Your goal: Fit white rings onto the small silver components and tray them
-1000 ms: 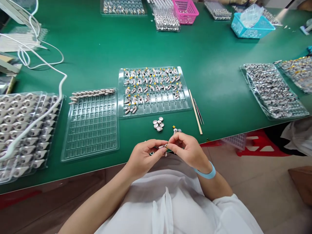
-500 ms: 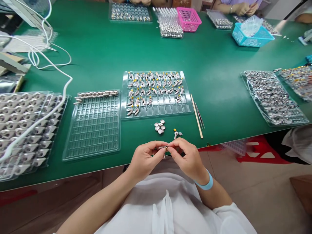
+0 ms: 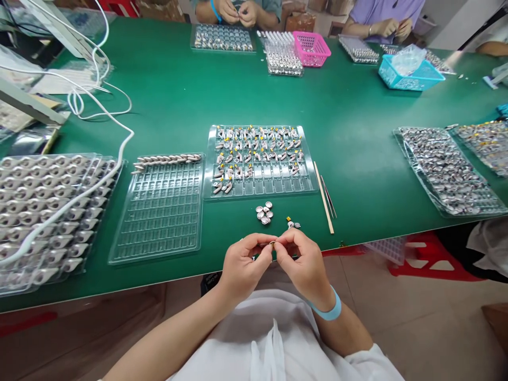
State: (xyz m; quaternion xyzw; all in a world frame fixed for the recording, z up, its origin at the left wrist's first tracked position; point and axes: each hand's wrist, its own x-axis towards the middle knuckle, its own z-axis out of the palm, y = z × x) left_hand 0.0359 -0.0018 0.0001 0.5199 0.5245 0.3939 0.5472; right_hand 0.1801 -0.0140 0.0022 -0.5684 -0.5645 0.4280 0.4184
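Presently: plastic tray (image 3: 278, 185), upper three rows filled, lower two only partly; round caps (image 3: 265, 210), loose; one small part (image 3: 272, 244), pinched between left hand (image 3: 245, 262) and right hand (image 3: 304, 260).

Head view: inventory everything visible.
held part: one, colour unclear, lower centre
round caps: several, pale, table front
yellow-tabbed part: one, pale, right of round caps
compartment trays: two, clear, centre
filled trays: several, clear, left, right, far side
wooden stick: one, tan, right
tweezers: one, metallic, beside wooden stick
cables: uncounted, white, left
baskets: two, pink and blue, beyond
table: one, green, underneath
co-workers' hands: four, far side
left hand: one, bare, at held part
right hand: one, bare, same place
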